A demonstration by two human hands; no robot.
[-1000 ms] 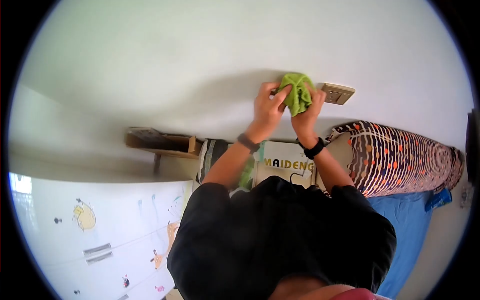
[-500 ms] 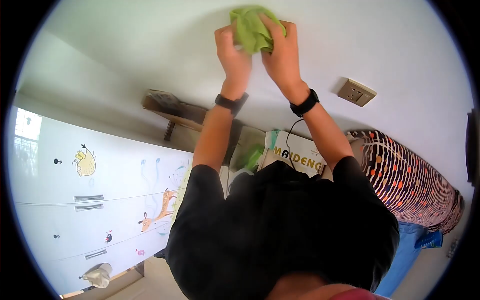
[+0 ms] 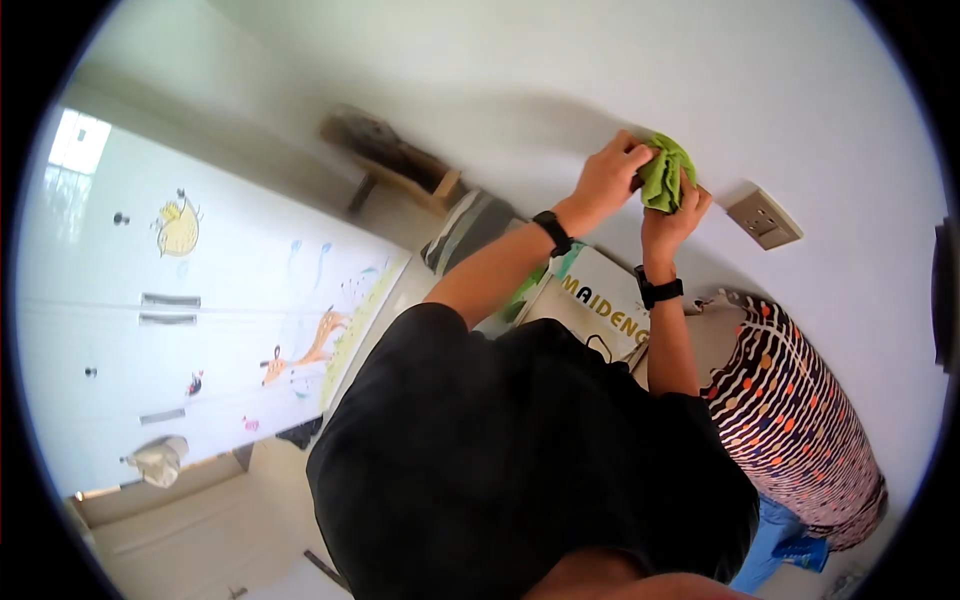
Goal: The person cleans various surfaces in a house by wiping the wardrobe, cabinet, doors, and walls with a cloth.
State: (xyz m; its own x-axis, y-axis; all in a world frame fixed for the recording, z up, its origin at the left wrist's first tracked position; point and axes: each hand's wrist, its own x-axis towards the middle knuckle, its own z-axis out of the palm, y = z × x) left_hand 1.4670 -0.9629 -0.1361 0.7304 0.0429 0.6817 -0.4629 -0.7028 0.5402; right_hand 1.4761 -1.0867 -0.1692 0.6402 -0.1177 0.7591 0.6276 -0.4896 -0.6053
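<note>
Left hand (image 3: pixel 607 180) and right hand (image 3: pixel 670 228) both grip a bunched green cloth (image 3: pixel 664 172) by the pale wall (image 3: pixel 500 55); can't tell if cloth touches it. Socket (image 3: pixel 765 215) just right of right hand, not touched. Black band (image 3: pixel 553 232) on each wrist. Below: package (image 3: pixel 607 290) lettered MAIDENG, striped bundle (image 3: pixel 800 420) rightward. White cabinet (image 3: pixel 235 250) with animal pictures, left.

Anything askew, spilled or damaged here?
No spill or damage visible. Slightly odd: a pale, cap-like item hangs on the cabinet, standing out against its flat front. The bunched green cloth near the wall socket looks normal.
</note>
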